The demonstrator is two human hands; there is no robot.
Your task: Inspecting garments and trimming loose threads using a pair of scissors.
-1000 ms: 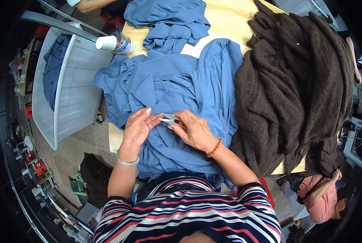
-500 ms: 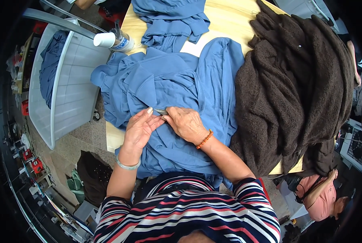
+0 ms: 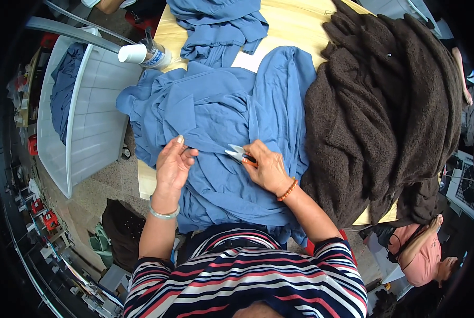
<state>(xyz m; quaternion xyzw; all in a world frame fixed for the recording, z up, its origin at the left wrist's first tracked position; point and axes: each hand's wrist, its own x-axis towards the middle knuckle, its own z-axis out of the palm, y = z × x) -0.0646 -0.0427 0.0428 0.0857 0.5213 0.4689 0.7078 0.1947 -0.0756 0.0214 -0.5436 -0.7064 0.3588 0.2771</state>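
Head view shows us small snips point(image 3: 237, 153), metal blades pointing left, long axis nearly level, gripped in our right hand point(image 3: 266, 169) fingers; our left hand point(image 3: 172, 167) pinches soft blue cloth point(image 3: 216, 116) on the wooden tabletop point(image 3: 295, 24); a fuzzy brown knit point(image 3: 385, 106) lies beside.

I see a heap of dark brown knitwear point(image 3: 385, 106) on the right of the wooden table point(image 3: 295, 21), and a second blue cloth point(image 3: 216, 26) bunched at the far edge. A white paper cup point(image 3: 132, 53) tops a bottle beside a white plastic crate point(image 3: 88, 122).
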